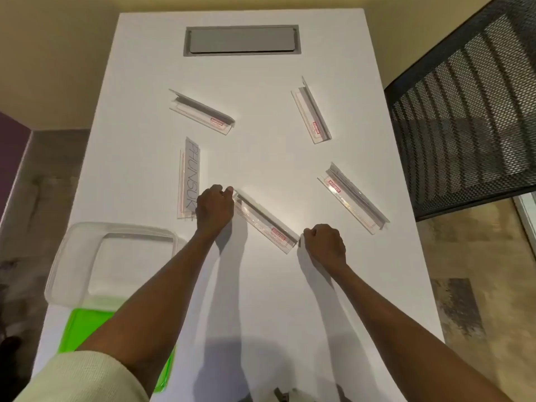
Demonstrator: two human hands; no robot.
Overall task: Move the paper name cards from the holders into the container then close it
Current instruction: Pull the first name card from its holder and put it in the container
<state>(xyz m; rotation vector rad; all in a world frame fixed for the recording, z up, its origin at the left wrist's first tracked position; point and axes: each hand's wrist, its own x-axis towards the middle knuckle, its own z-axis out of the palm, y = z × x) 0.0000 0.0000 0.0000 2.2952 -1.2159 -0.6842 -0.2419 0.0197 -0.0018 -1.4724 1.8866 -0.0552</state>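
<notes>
At frame centre, my left hand point(215, 207) pinches the upper end of a clear holder point(265, 221); my right hand point(324, 245), fingers curled, grips its lower end.

Single head-worn wide-angle view, looking steeply down and forward over the white table point(261, 314). Both forearms enter from the bottom edge; left hand point(214, 208) and right hand point(324, 245) sit near frame centre, close to the lens. Table's far end with the grey hatch point(242, 40) reaches the top. Floor and mesh chair point(470, 111) fill the right side.
</notes>
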